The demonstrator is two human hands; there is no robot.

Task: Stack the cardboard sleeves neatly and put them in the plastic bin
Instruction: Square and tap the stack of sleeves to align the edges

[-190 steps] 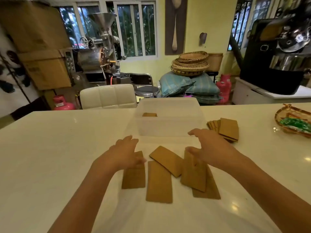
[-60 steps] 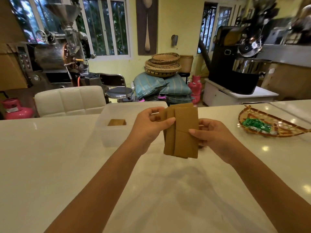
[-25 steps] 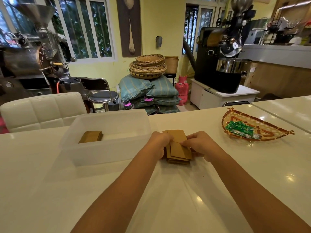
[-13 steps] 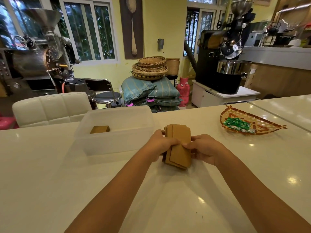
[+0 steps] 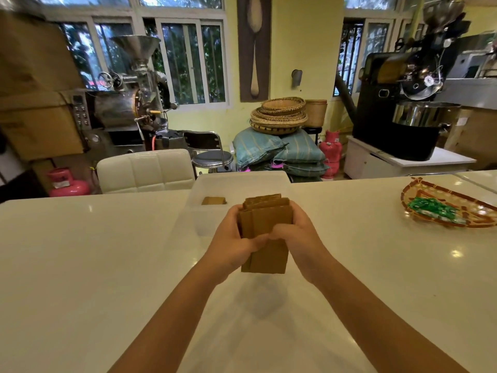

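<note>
A stack of brown cardboard sleeves [image 5: 265,224] stands upright above the white table, gripped from both sides. My left hand [image 5: 231,239] clasps its left edge and my right hand [image 5: 297,232] clasps its right edge, thumbs meeting across the front. Just behind the stack sits the translucent plastic bin [image 5: 212,184]. A small pile of sleeves [image 5: 213,201] lies inside the bin at its left side. The stack's edges are nearly flush, with a few sleeves offset at the top.
A woven tray [image 5: 427,195] holding green packets [image 5: 435,210] rests on the table at the right. A white padded chair [image 5: 145,170] stands behind the table's far edge, left of the bin. Roasting machines, baskets and sacks fill the room beyond.
Both hands have lifted the sleeve stack off the table and brought it upright in front of the bin, squaring its edges. The view has swung left.
</note>
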